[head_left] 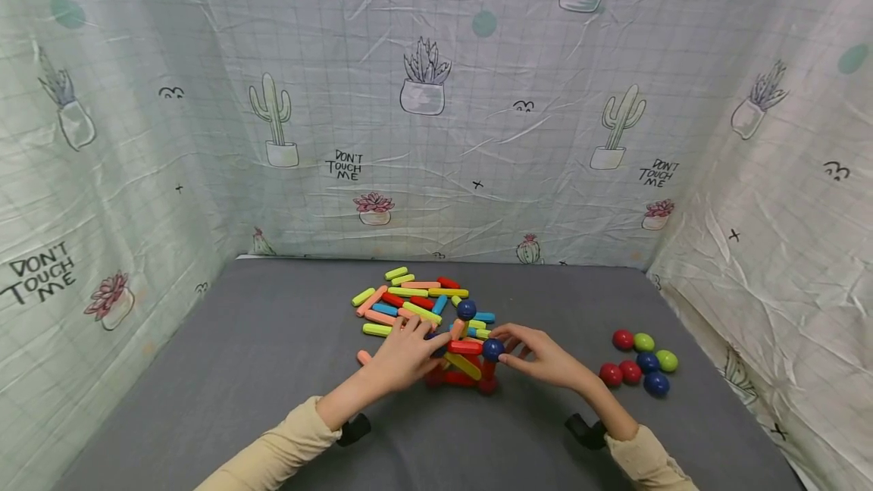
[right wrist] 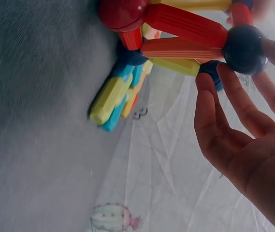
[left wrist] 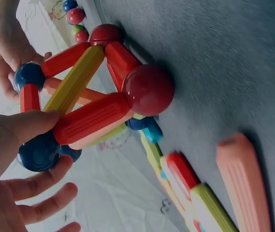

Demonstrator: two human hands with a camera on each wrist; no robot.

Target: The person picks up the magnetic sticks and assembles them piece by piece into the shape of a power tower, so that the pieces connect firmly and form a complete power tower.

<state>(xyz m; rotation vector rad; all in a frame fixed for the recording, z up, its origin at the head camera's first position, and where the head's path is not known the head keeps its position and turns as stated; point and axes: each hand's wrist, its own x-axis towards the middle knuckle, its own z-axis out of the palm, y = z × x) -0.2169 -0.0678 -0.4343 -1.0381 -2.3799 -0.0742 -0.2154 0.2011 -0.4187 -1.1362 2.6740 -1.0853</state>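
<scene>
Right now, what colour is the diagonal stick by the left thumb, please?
The diagonal stick is yellow; it shows best in the left wrist view.

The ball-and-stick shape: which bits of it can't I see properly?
Head view: part of the blue ball gripped by the left hand, hidden by that hand.
Right wrist view: the top of the red ball, cut off by the upper edge.
Right wrist view: part of the farther blue ball, hidden by the right hand.
</scene>
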